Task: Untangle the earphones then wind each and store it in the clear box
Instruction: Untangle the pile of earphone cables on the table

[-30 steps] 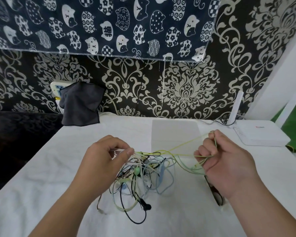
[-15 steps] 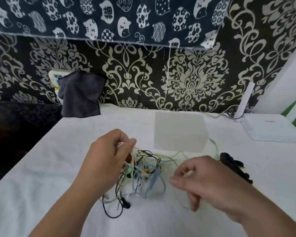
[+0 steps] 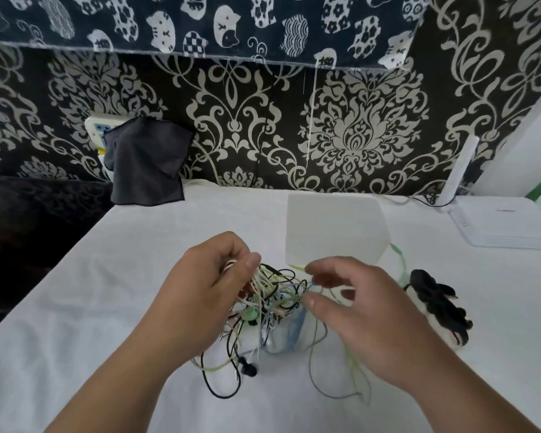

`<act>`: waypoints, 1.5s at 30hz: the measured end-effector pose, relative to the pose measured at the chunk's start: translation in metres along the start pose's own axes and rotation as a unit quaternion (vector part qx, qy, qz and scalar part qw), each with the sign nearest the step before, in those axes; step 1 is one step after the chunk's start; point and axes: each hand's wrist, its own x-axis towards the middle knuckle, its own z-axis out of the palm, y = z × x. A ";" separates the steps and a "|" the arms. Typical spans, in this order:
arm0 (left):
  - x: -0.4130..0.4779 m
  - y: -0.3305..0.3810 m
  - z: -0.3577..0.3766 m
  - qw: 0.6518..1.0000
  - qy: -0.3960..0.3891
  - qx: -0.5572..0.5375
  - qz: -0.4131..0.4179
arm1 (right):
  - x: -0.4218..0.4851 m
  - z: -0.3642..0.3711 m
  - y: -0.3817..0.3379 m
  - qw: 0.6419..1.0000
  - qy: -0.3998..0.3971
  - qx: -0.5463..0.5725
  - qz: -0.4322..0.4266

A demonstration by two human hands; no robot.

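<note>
In the middle of the white-covered desk [image 3: 107,292] lies a messy knot of thin earphone cords [image 3: 272,304] — white, black, blue and pale green ones all mixed up. The left hand [image 3: 206,295] is at the left side of the knot. Its grip is closed in a pinch, with the thumb and fingers curled round a few white cords at the top of the knot.

The right hand [image 3: 372,314] is at the right side of the knot, with its fingers bent. Its thumb and first finger are a little apart, and a yellow-green cord end [image 3: 295,266] pokes out just beside the fingertip. The hand is blurry, so I cannot tell if its grip has hold of a cord.

A small black earbud [image 3: 249,368] lies on the desk at the near edge of the knot. A round mint-green earbud [image 3: 250,314] sits inside the knot, next to the left hand. Loose blue and green loops lie on the desk under the right wrist.

Just behind the hands stands the clear plastic box [image 3: 334,232] — a pale green cord [image 3: 398,254] runs past its right corner. To the right of the knot lies a lumpy black thing [image 3: 434,301]; I cannot tell what it is. Far to the right is a flat white router [image 3: 506,226]. At the back left a dark grey cloth [image 3: 147,164] hangs against the wall.
</note>
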 end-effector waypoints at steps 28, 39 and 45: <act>-0.004 -0.001 0.014 0.976 0.178 0.124 0.022 | 0.003 0.013 -0.011 0.907 0.033 0.412 0.077; -0.016 0.007 0.029 0.995 -0.006 0.035 -0.095 | 0.009 0.011 -0.013 0.811 0.052 0.562 0.154; -0.013 0.008 0.034 0.996 0.012 0.021 -0.091 | 0.008 0.010 -0.016 0.793 0.065 0.582 0.168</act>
